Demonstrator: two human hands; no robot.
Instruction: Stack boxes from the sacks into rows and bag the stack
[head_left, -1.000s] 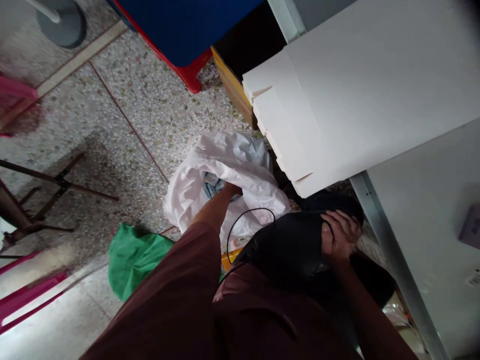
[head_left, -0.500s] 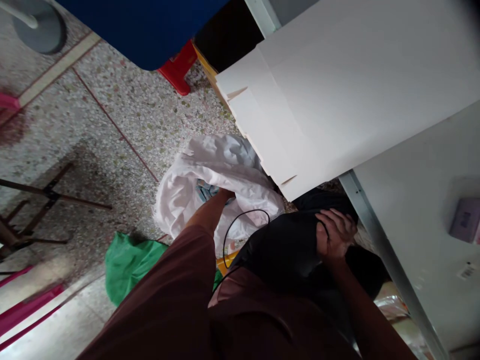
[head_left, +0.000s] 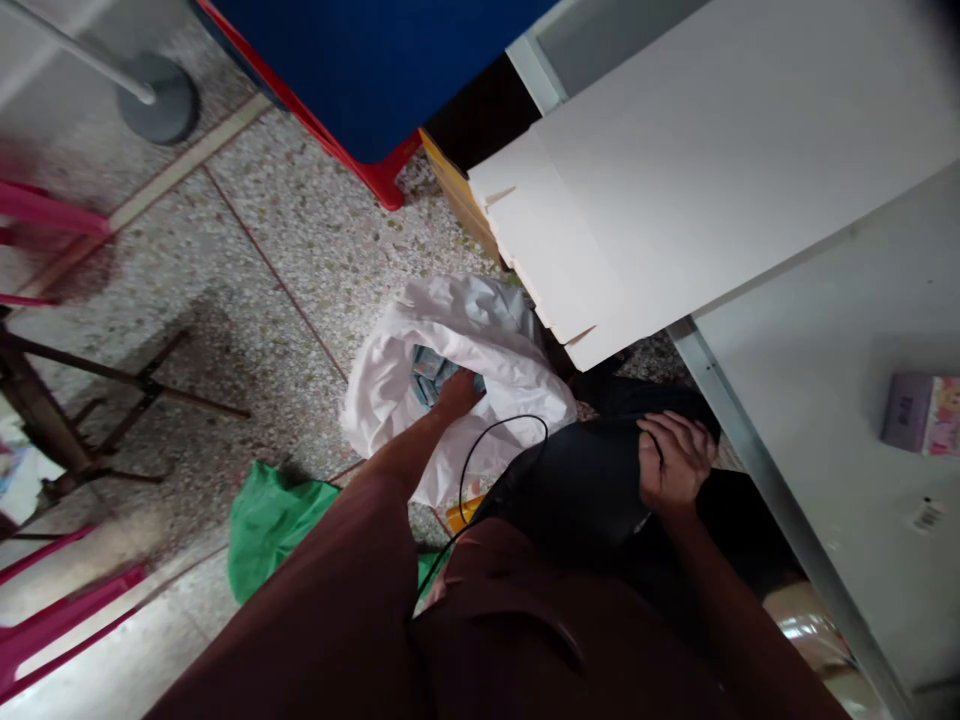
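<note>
Likely a small workshop or packing room; exact type unclear. Speckled stone-chip floor [head_left: 300, 250], metal-edged counter [head_left: 825, 320] at right with flat white cardboard [head_left: 675, 180] on it. White sack [head_left: 517, 365] of small packets [head_left: 429, 368] on the floor, center. Pink plastic furniture [head_left: 67, 625] lower left, cardboard box [head_left: 461, 200] upper center.

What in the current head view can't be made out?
- Left hand: fingertips, and whether they grip anything, lost in shadow inside the white sack.
- Blue-grey items in the sack: partly covered by its rim and the hand; too small and dim to identify.
- Purple box: print too small and blurred.
- Blue panel: cut off by the top edge.
</note>
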